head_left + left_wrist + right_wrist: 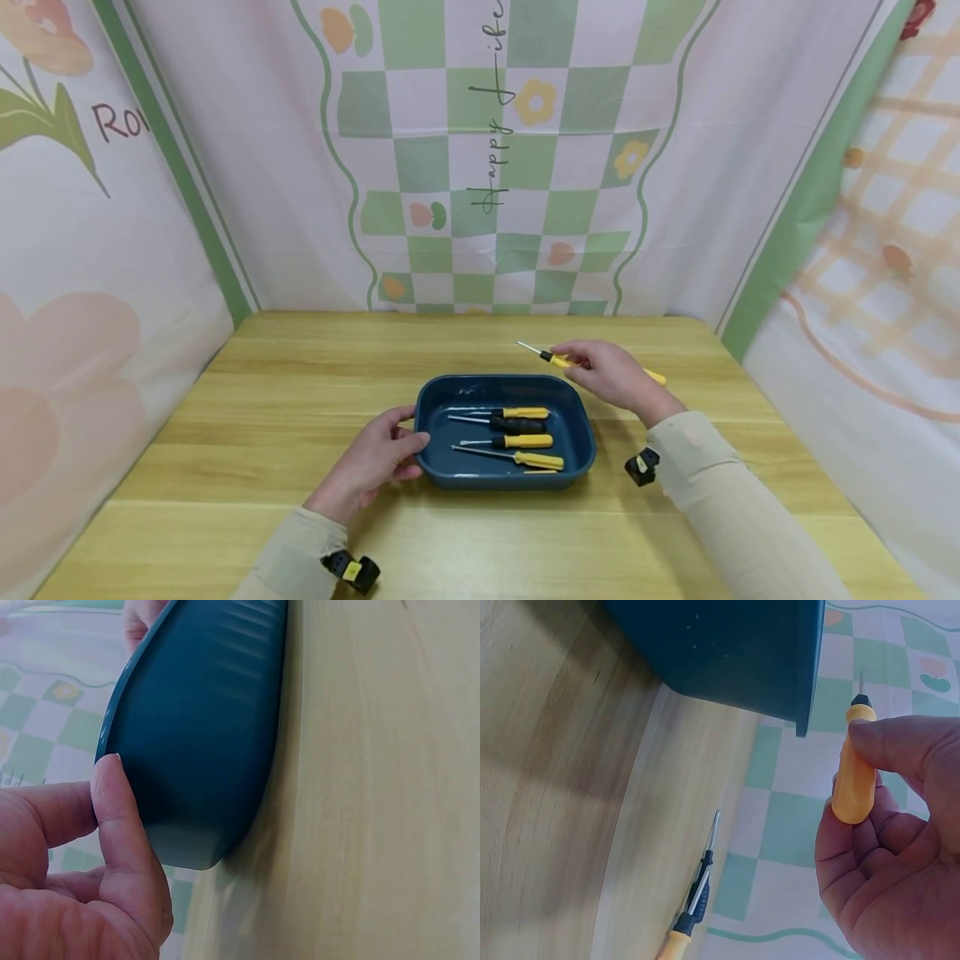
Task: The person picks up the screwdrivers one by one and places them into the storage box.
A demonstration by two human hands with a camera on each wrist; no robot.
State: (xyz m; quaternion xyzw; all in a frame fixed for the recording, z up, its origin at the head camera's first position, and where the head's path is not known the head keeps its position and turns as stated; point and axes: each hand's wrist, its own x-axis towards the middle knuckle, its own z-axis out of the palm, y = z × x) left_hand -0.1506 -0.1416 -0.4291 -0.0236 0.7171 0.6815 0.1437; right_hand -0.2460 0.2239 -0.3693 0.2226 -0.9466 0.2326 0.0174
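Note:
A dark blue tray (506,482) sits on the table with several screwdrivers lying side by side in it, among them a yellow-handled screwdriver (538,461) and a black-handled screwdriver (517,426). My left hand (378,457) pinches the tray's left rim; in the left wrist view its fingers meet the wall (195,712). Above the table, beyond the tray's far right corner, my right hand (611,371) holds a screwdriver (855,784) by its yellow handle, thumb on top and fingers curled beneath. Its thin shaft points away to the left in the head view.
On the table past my right hand lie a yellow-handled screwdriver (676,943) and a dark-handled screwdriver (702,900), largely hidden by the hand in the head view. The wooden table (315,358) ends at a checkered cloth (487,167); patterned cloths hang at both sides.

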